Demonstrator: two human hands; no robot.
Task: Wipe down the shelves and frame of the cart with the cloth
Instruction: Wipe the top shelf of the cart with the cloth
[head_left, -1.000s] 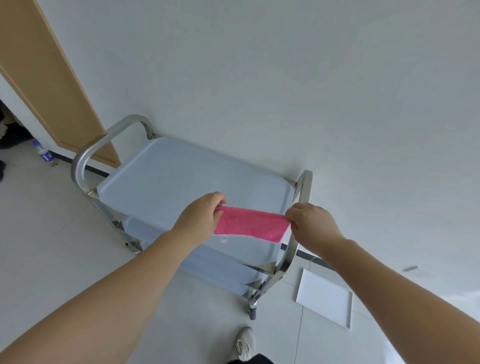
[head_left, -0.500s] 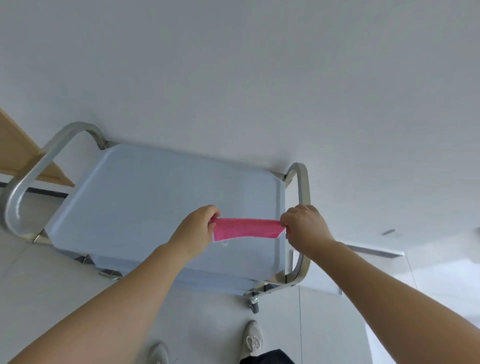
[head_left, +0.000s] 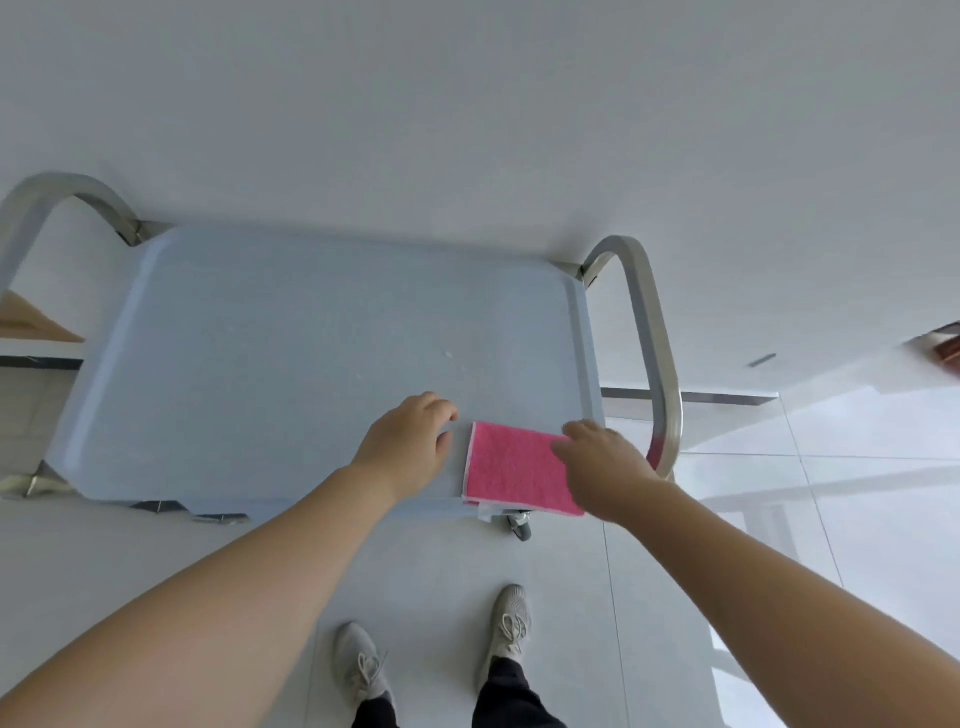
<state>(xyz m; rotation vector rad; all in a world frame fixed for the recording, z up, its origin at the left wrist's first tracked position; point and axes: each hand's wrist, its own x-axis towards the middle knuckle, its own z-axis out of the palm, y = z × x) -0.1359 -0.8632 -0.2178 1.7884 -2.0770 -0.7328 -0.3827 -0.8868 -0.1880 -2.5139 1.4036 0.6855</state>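
Observation:
A folded pink cloth (head_left: 511, 467) lies flat on the near right corner of the cart's pale blue top shelf (head_left: 291, 353). My right hand (head_left: 602, 460) rests on the cloth's right part, fingers stretched out over it. My left hand (head_left: 410, 441) hovers just left of the cloth, fingers loosely curled, holding nothing. The cart has steel loop handles at the right end (head_left: 652, 338) and the left end (head_left: 47, 208). The lower shelves are hidden under the top one.
The cart stands against a white wall (head_left: 467, 104). One castor (head_left: 521, 526) shows under the near right corner. My two shoes (head_left: 431, 649) stand on the tiled floor just in front of the cart. A wooden door edge (head_left: 31, 322) is at far left.
The cloth was stretched in the air between both hands; now it lies on the shelf. My left hand has let go, and my right hand lies on top. The view tilted down.

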